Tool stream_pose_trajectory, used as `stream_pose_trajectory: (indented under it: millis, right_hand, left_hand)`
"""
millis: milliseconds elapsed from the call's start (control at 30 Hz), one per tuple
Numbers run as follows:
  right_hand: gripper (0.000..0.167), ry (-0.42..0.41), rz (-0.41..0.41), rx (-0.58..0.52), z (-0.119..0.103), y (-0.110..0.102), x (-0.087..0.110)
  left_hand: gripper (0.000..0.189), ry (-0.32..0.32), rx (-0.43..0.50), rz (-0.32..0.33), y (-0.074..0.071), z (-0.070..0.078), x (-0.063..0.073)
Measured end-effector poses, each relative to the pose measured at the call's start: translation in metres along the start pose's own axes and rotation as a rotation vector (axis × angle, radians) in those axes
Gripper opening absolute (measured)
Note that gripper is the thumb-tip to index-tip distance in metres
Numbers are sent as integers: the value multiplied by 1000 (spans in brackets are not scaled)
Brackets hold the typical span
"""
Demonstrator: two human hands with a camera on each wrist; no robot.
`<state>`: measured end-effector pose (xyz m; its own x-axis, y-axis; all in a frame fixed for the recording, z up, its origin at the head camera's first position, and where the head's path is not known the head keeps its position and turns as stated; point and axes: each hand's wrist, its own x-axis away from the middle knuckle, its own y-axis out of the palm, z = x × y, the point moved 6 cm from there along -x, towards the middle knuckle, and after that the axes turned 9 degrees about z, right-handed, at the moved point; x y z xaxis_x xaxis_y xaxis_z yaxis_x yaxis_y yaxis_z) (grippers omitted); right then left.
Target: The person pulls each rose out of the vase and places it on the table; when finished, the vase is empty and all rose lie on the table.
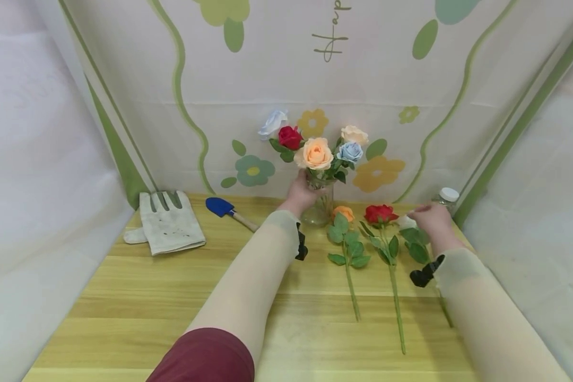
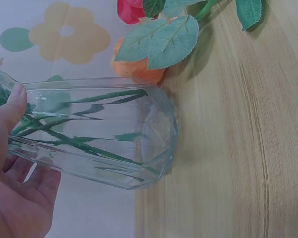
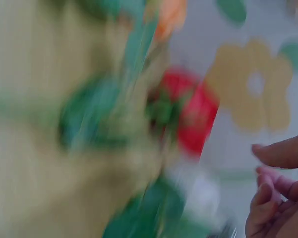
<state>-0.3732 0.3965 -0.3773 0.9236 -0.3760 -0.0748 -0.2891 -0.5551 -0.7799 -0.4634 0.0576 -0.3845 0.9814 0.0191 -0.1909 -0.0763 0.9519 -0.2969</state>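
My left hand [image 1: 300,195] grips the neck of a clear glass vase [image 2: 104,129], thumb on one side and fingers around the other. Green stems show through its glass. Several roses stand in it, among them a peach rose [image 1: 317,154], a red rose [image 1: 290,137] and a light blue rose [image 1: 350,152]. My right hand [image 1: 432,220] hangs over a white rose [image 1: 406,223] lying at the right. In the right wrist view its fingers are loosely bent and hold nothing. A second red rose [image 1: 381,214] and an orange rose [image 1: 343,213] lie on the table beside it.
At the back left lies a pair of pale work gloves [image 1: 174,228]. A blue trowel [image 1: 219,207] with a wooden handle sits between them and the vase. Behind my right hand stands a jar with a white lid [image 1: 449,194]. A printed cloth backdrop [image 1: 286,79] closes off the back.
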Motion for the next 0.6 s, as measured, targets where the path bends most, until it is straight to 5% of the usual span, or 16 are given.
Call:
stream_pose_trajectory:
  millis: [333,600]
  right_hand:
    - [36,-173,16,-411,-135,49,14]
    - [33,-161,73,-537,-173,78,8]
  left_hand:
    - [85,28,-2,4,0,2,0]
    - [90,38,-15,9,-2,4,1]
